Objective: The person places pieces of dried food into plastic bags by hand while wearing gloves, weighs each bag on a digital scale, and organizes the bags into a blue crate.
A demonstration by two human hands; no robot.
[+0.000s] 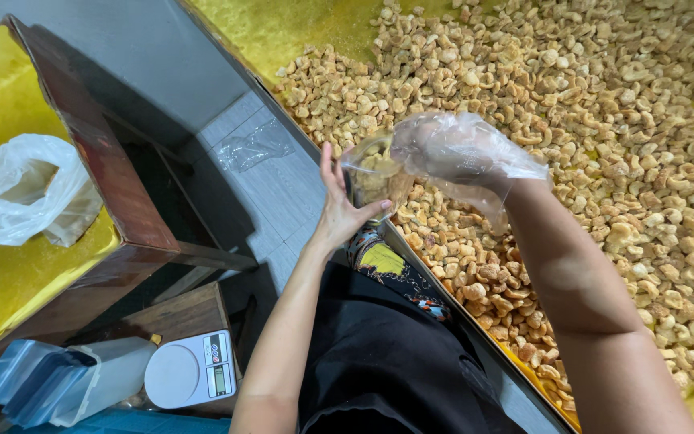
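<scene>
Filling step: gloved right hand [459,153] tipping cashews [604,120] into clear bag [371,173], left hand [339,205] fingers pinching it open; steady bag mouth needed next

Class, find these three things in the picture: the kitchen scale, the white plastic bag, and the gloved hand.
kitchen scale [177,376], head view, on its round white weighing plate.
white plastic bag [10,197], head view, on its crumpled front.
right hand [455,151], head view, on the back of its clear glove.
</scene>
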